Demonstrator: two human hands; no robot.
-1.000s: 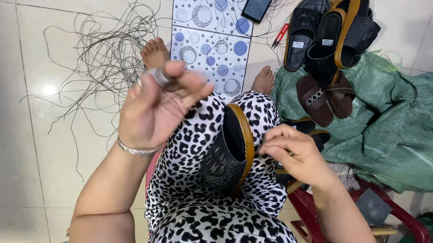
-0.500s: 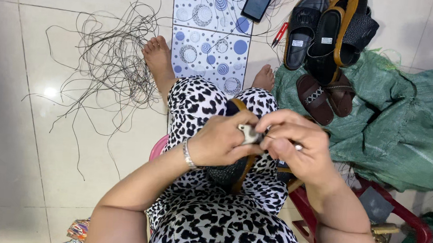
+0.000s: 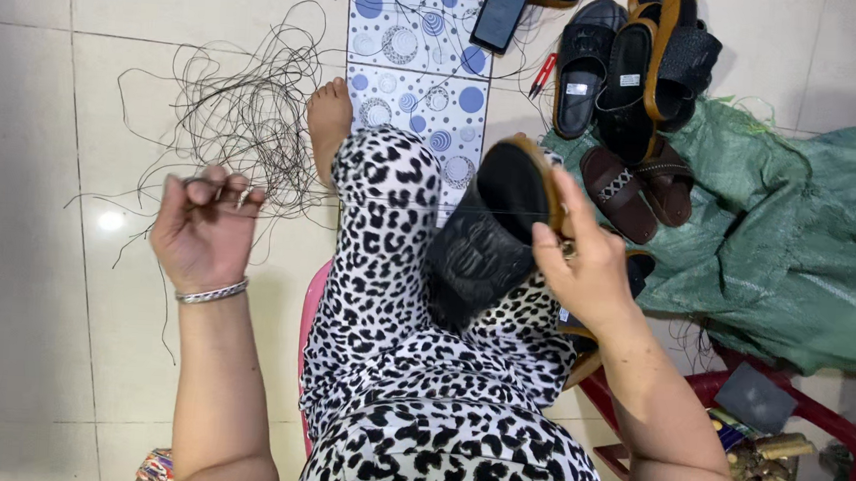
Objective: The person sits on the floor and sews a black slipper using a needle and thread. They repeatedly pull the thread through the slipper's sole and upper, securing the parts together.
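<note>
Out left now, left hand (image 3: 203, 232), thread (image 3: 391, 203) taut.

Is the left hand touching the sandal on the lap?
No: the left hand is out to the side pinching thread, while only the right hand holds the sandal.

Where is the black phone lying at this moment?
In the head view, the black phone lies at the top centre on the blue-dotted mat, just left of the pile of sandals and beyond the person's bare foot.
</note>
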